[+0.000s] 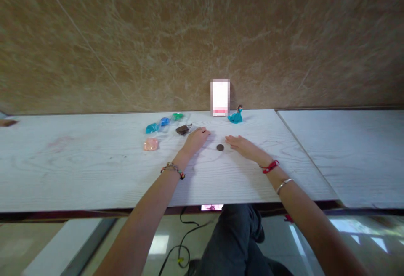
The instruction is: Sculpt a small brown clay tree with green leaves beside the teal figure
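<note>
My left hand (198, 138) rests on the white tabletop, fingers loosely bent and pointing right, with nothing visible in it. Just left of it lies a small clear packet of dark brown, clay-like material (182, 130). My right hand (242, 145) lies palm down with its fingers stretched toward the left, holding nothing. Between the two hands sits a flat dark brown disc (220, 147), nearer the right fingertips and touched by neither hand. Behind the right hand stands a small figurine in a teal dress (235, 117).
Left of my hands lie a light blue packet (152, 128), a blue packet (165, 121), a green packet (177, 116) and a peach-coloured packet (150, 144). A blurred white upright rectangle (220, 95) leans at the brown marbled wall (126, 49). A black cable (179, 246) runs across the floor.
</note>
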`<state>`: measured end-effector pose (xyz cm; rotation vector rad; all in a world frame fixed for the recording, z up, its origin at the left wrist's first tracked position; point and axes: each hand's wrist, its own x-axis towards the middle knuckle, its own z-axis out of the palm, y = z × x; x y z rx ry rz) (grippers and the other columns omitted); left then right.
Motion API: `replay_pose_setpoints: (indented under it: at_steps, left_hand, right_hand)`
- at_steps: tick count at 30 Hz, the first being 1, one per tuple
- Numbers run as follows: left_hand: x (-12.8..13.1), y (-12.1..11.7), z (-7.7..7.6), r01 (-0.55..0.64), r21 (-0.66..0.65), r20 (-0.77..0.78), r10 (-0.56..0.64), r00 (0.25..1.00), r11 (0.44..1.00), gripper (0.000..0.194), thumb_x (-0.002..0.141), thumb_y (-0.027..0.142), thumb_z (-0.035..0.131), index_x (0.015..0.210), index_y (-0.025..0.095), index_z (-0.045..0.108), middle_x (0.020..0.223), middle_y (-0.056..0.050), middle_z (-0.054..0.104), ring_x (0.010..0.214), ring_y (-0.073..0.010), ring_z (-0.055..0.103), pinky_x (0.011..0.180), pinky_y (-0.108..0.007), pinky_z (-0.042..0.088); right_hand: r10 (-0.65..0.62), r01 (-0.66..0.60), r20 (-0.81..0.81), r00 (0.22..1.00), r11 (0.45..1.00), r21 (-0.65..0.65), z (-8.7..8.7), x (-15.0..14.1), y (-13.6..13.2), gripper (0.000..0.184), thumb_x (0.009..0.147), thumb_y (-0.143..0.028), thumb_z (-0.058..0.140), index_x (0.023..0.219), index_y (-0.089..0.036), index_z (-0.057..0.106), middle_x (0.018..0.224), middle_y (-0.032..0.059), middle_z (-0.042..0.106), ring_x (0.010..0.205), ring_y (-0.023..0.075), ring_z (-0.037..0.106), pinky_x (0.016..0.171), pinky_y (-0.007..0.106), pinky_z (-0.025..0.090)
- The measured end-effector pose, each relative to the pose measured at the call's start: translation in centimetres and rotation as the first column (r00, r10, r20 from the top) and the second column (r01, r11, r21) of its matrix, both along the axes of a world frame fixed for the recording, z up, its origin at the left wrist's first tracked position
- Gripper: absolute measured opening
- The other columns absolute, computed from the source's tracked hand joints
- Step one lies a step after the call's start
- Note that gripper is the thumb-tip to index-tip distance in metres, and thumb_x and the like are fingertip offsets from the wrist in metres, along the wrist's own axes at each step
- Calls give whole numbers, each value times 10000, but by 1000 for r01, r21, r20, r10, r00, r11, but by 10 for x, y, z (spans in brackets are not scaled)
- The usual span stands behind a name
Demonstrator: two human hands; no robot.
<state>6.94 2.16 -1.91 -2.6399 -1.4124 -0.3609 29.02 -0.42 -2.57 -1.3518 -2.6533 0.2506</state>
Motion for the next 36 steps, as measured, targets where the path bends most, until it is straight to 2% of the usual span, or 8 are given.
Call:
replay_pose_setpoints:
  at_steps: [5,9,13,17,22,26,31,36]
  left_hand:
    - [-1,0,-1,-19,5,29,19,999,1000,237,869,179,391,974,145,600,919,-75,585,876,-163,531,730,-268,445]
    - [-1,1,-2,-25,-6,51,25,998,1000,245,872,183,386,971,144,607,925,-72,590,867,-161,537,742,-270,442]
    - [-1,2,-2,-30,2,52,29,998,1000,244,867,178,395,974,135,610,930,-74,594,874,-162,538,771,-272,434]
    - [-2,3,-4,-47,5,59,47,997,999,254,874,198,383,959,141,615,922,-71,591,860,-161,536,748,-265,432]
    - [-2,3,-4,-47,8,86,46,995,999,259,877,203,369,956,147,610,920,-70,581,850,-156,529,730,-263,426]
    - [-2,3,-4,-57,8,64,56,996,998,257,876,210,374,959,146,609,919,-65,585,840,-152,532,727,-253,426]
    - [-5,6,-6,-41,-21,91,43,995,999,268,875,208,370,994,141,600,958,-75,574,868,-155,537,755,-259,436]
    - [-16,7,-5,38,-97,169,-21,985,995,257,853,200,410,1037,150,582,978,-67,558,897,-142,532,817,-258,431]
  right_hand:
    - [-128,131,-62,990,990,42,0,1,-1,378,875,-158,351,1238,-163,458,1323,107,434,1231,202,391,1012,469,273]
    - [-53,53,-78,996,999,-3,3,6,-3,361,868,-141,369,1205,-188,492,1277,64,497,1196,152,436,1027,389,284]
    - [-197,201,-80,977,979,34,6,5,-3,339,881,-178,363,1185,-140,508,1261,117,504,1195,194,438,1024,450,262]
    - [-96,97,-77,992,995,5,6,1,-3,346,864,-163,404,1197,-159,499,1283,70,491,1208,139,419,1032,344,280]
    - [-181,183,-71,981,983,16,6,-1,-3,348,880,-187,369,1204,-158,491,1288,93,481,1219,195,407,1018,448,275]
    - [-16,12,-109,994,999,-44,7,1,-5,364,853,-157,410,1204,-190,501,1291,55,483,1226,166,398,1032,377,288]
    - [-157,158,-149,976,987,-4,8,2,-5,339,848,-174,424,1167,-150,537,1234,94,535,1152,192,484,988,364,349]
    - [-67,64,-231,971,998,-20,7,9,-5,318,796,-143,504,1103,-159,583,1163,72,594,1113,167,516,962,298,380]
